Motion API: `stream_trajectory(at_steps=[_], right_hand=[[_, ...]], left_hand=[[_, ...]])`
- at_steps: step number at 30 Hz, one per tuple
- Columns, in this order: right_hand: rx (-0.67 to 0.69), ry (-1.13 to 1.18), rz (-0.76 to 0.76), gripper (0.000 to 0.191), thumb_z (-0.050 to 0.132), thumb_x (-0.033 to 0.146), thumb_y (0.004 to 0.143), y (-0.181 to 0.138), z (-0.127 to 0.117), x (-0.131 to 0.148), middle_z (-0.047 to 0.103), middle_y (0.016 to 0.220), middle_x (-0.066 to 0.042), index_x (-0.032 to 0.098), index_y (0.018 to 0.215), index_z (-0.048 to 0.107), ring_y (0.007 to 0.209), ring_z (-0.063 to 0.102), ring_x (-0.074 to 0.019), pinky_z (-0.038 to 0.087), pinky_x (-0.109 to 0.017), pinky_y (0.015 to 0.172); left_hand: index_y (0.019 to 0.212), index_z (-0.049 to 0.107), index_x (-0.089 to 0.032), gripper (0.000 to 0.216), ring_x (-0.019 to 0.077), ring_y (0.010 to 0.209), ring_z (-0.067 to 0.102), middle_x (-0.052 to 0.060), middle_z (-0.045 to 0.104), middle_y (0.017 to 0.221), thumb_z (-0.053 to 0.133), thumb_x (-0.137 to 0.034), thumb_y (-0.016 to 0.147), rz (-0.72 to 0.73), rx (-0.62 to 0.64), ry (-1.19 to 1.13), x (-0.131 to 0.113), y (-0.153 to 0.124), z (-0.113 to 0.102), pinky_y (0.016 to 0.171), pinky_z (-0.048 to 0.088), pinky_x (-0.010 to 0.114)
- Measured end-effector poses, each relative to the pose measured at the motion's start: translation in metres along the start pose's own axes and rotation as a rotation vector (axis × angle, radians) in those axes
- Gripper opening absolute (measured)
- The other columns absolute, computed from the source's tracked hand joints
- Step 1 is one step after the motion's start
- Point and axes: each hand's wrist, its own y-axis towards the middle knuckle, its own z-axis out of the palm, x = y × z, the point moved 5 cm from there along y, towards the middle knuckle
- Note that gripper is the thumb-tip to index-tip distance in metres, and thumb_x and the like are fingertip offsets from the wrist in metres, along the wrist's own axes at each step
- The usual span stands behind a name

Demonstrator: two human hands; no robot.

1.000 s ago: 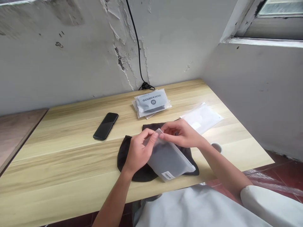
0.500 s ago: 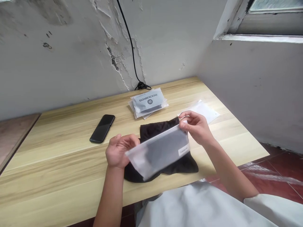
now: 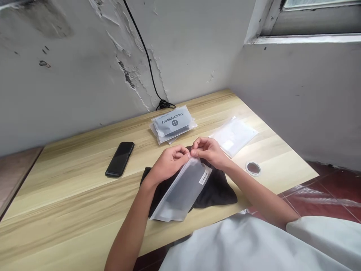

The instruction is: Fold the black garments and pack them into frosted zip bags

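Pinched at its upper corner, a frosted plastic zip bag [image 3: 180,192] hangs tilted between my hands, with something dark inside and a white barcode label on its right side. My left hand [image 3: 170,163] is closed on the bag's top edge. Close against it, my right hand [image 3: 208,152] also grips that corner with thumb and finger. Beneath the bag, a black cloth item [image 3: 218,190] lies spread on the table, partly covered by the bag and my hands.
A black phone [image 3: 120,159] lies to the left. Several packed ROCKBROS bags [image 3: 172,124] are stacked at the back. A flat clear bag [image 3: 237,135] and a round grommet [image 3: 253,168] are on the right of the wooden table [image 3: 70,195]. A black cable [image 3: 149,62] runs down the wall.
My left hand has moved up and right to meet my right hand at the bag's corner. The bag has swung to a steeper tilt. The grommet has come into sight.
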Motion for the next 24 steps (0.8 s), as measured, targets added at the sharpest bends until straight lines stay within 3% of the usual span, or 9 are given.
stream_trajectory(at_steps=[5, 10, 13, 15, 20, 22, 24], right_hand=[[-0.070, -0.019, -0.107, 0.044, 0.100, 0.043, 0.064, 0.012, -0.012, 0.005, 0.070, 0.073, 0.002, 0.022, 0.076, 0.063, 0.064, 0.064, -0.0128, 0.054, -0.027, 0.062], [-0.510, -0.080, -0.417, 0.049, 0.099, 0.050, 0.064, 0.010, -0.092, 0.041, 0.059, 0.068, 0.005, 0.025, 0.075, 0.058, 0.056, 0.052, -0.0096, 0.044, -0.023, 0.051], [-0.560, -0.094, -0.393, 0.050, 0.098, 0.052, 0.064, 0.007, -0.119, 0.049, 0.057, 0.071, 0.005, 0.027, 0.080, 0.058, 0.056, 0.049, -0.0104, 0.039, -0.023, 0.046], [-0.530, -0.079, -0.366, 0.050, 0.097, 0.053, 0.065, 0.005, -0.118, 0.048, 0.057, 0.073, 0.004, 0.027, 0.081, 0.058, 0.059, 0.050, -0.0115, 0.041, -0.023, 0.047], [-0.401, -0.017, -0.354, 0.045, 0.099, 0.048, 0.068, 0.004, -0.085, 0.043, 0.058, 0.077, 0.004, 0.026, 0.080, 0.061, 0.069, 0.057, -0.0119, 0.049, -0.022, 0.058], [-0.367, -0.005, -0.358, 0.044, 0.099, 0.045, 0.069, 0.002, -0.075, 0.044, 0.060, 0.077, 0.004, 0.025, 0.079, 0.061, 0.070, 0.059, -0.0114, 0.051, -0.023, 0.062], [-0.344, -0.008, -0.365, 0.044, 0.098, 0.045, 0.070, 0.001, -0.067, 0.046, 0.060, 0.077, 0.004, 0.025, 0.079, 0.060, 0.070, 0.060, -0.0120, 0.053, -0.025, 0.064]], left_hand=[[0.079, 0.064, -0.019, 0.020, 0.0098, 0.058, 0.048, -0.004, 0.055, 0.064, 0.066, -0.034, 0.092, 0.036, 0.001, 0.130, -0.007, 0.001, -0.004, 0.056, 0.037, 0.022], [0.070, 0.062, -0.018, 0.012, 0.0084, 0.057, 0.046, -0.005, 0.056, 0.061, 0.065, -0.018, 0.082, 0.031, 0.194, 0.315, -0.018, -0.013, -0.015, 0.055, 0.036, 0.021], [0.071, 0.065, -0.019, 0.010, 0.0096, 0.060, 0.054, -0.004, 0.063, 0.065, 0.065, -0.016, 0.080, 0.055, 0.278, 0.343, -0.021, -0.016, -0.021, 0.059, 0.042, 0.022], [0.075, 0.068, -0.019, 0.009, 0.0108, 0.063, 0.058, -0.003, 0.067, 0.070, 0.066, -0.019, 0.084, 0.105, 0.222, 0.332, -0.024, -0.014, -0.023, 0.062, 0.046, 0.022], [0.080, 0.069, -0.020, 0.014, 0.0114, 0.064, 0.055, -0.002, 0.064, 0.070, 0.064, -0.022, 0.093, 0.320, -0.246, 0.417, -0.036, -0.011, -0.025, 0.061, 0.044, 0.025], [0.084, 0.072, -0.021, 0.015, 0.0126, 0.070, 0.059, -0.001, 0.068, 0.077, 0.062, -0.019, 0.096, 0.405, -0.276, 0.527, -0.039, -0.012, -0.014, 0.067, 0.046, 0.026], [0.092, 0.075, -0.021, 0.016, 0.0141, 0.077, 0.064, 0.001, 0.073, 0.087, 0.061, -0.018, 0.098, 0.484, -0.205, 0.609, -0.042, -0.014, -0.002, 0.073, 0.048, 0.027]])
